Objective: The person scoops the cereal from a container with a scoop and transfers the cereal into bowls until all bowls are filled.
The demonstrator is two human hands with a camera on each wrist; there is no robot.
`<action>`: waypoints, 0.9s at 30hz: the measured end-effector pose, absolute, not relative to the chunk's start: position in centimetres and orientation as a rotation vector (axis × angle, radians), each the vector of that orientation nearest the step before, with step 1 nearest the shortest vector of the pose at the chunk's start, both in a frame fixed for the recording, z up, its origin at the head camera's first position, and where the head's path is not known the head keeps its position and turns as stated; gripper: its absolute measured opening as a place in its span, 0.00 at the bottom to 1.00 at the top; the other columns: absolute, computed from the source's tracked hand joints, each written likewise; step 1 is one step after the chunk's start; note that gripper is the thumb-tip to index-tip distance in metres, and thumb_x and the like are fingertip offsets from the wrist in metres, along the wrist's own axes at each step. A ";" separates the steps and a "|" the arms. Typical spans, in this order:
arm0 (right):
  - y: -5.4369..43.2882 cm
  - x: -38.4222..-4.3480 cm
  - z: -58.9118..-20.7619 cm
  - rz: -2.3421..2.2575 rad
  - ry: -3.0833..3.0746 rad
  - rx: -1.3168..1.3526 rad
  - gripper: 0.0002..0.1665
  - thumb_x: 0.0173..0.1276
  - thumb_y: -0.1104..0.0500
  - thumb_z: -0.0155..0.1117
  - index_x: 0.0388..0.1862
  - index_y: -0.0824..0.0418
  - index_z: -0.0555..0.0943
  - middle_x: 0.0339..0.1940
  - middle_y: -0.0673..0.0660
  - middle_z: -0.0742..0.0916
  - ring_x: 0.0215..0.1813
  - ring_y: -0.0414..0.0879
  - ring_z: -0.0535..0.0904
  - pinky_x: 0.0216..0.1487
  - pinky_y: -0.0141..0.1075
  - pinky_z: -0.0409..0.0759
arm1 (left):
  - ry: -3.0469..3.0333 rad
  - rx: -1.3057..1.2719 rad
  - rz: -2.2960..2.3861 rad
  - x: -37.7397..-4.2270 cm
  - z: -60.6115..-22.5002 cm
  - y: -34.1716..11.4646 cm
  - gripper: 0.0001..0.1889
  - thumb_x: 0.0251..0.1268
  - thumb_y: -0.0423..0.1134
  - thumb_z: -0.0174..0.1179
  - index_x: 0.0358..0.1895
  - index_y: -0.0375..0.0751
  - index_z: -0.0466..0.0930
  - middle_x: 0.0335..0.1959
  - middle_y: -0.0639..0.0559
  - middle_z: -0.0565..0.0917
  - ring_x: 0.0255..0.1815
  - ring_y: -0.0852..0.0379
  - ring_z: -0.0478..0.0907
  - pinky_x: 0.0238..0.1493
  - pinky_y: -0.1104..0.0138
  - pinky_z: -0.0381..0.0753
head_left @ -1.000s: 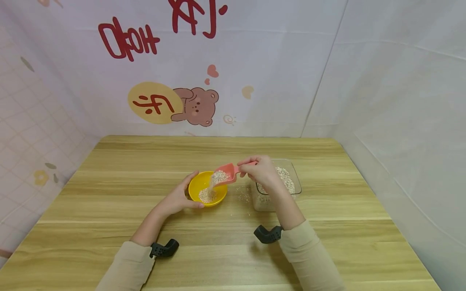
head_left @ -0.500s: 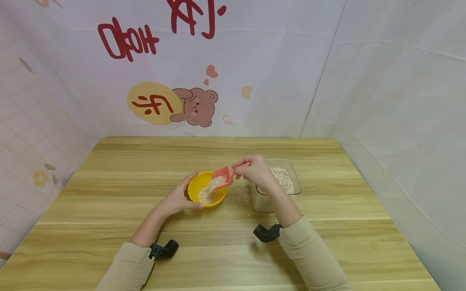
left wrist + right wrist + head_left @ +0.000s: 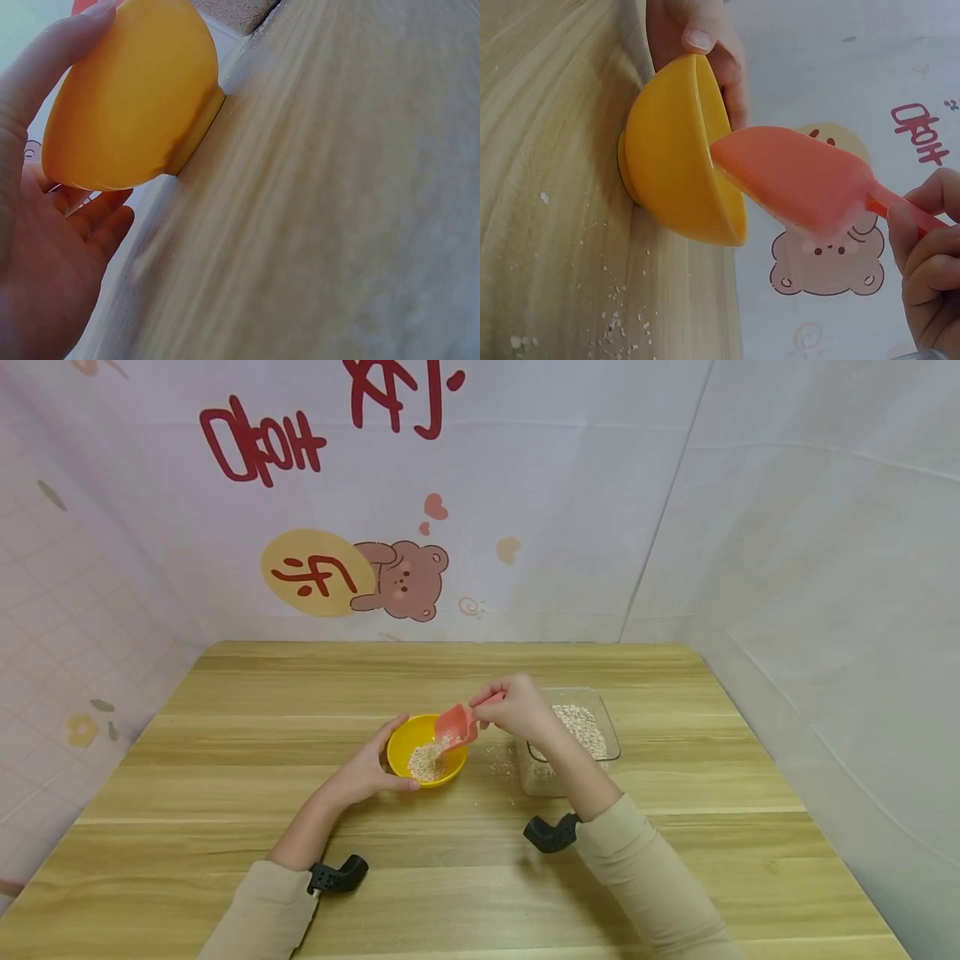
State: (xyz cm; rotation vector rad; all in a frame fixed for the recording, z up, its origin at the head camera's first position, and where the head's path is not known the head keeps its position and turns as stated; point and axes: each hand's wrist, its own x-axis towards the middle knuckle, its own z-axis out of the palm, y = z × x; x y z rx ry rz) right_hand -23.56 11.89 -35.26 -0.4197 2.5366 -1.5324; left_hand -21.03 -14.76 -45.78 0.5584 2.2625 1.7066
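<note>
A yellow bowl (image 3: 400, 752) stands on the wooden table with a small heap of oat flakes (image 3: 426, 763) in it. My left hand (image 3: 367, 771) grips the bowl from the left, thumb at the near side of the rim and fingers round the far side. My right hand (image 3: 517, 706) holds a pink scoop (image 3: 795, 172) by its handle. The scoop tilts down over the bowl's right rim, its lip inside the opening, with a few flakes left near the lip. In the left wrist view the bowl's outer wall (image 3: 142, 90) hides its contents.
A clear square container (image 3: 611, 739) of oat flakes stands right of the bowl, partly behind my right forearm. Spilled flakes (image 3: 501, 762) lie on the table (image 3: 450, 893) between the two. A printed cloth (image 3: 570, 485) hangs behind the table.
My right hand has moved left and tipped the scoop further. Most of its oat flakes have slid into the bowl, where the heap has grown. The left hand stays in place on the bowl.
</note>
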 end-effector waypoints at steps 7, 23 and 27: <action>11.7 -23.4 -34.5 -1.490 2.559 -0.459 0.05 0.53 0.65 0.65 0.29 0.61 0.87 0.19 0.55 0.85 0.19 0.43 0.68 0.23 0.32 0.67 | 2.282 0.546 1.685 -21.1 -45.7 -14.9 0.58 0.44 0.37 0.77 0.76 0.40 0.45 0.73 0.39 0.55 0.70 0.43 0.56 0.69 0.49 0.51; 12.2 -23.1 -35.1 -1.656 2.490 -0.321 0.06 0.53 0.66 0.67 0.31 0.61 0.86 0.20 0.57 0.85 0.19 0.42 0.70 0.20 0.31 0.66 | 2.291 0.547 1.674 -21.1 -45.6 -14.9 0.58 0.44 0.37 0.77 0.76 0.39 0.44 0.73 0.38 0.55 0.70 0.42 0.57 0.68 0.48 0.52; 12.5 -22.9 -35.3 -1.702 2.459 -0.295 0.06 0.55 0.67 0.67 0.33 0.62 0.87 0.21 0.58 0.85 0.18 0.43 0.69 0.19 0.30 0.66 | 2.281 0.540 1.682 -21.1 -45.6 -14.8 0.58 0.44 0.36 0.77 0.76 0.39 0.45 0.73 0.39 0.55 0.70 0.43 0.57 0.68 0.49 0.53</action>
